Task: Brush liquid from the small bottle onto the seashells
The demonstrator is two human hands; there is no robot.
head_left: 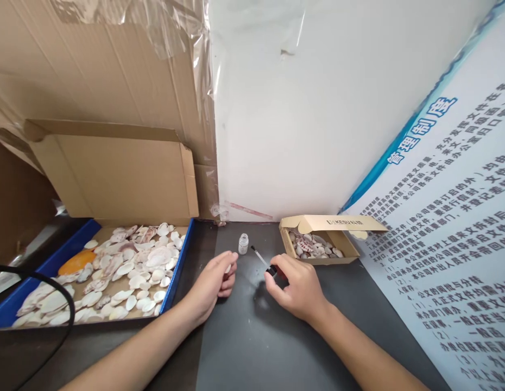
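Observation:
My left hand (214, 285) rests on the dark table (244, 347), its fingers pinched round a small white shell (228, 268). My right hand (295, 288) is closed on the dark cap of a thin brush (260, 258), whose tip points up and left toward a small clear bottle (243, 243). The bottle stands upright just beyond both hands, apart from them.
A large open cardboard box with blue edging (177, 271) at the left holds several pale shells and one orange piece (76, 263). A small open carton (317, 247) of shells sits at the right. A printed poster (452, 228) leans at the right; a black cable (57, 293) crosses bottom left.

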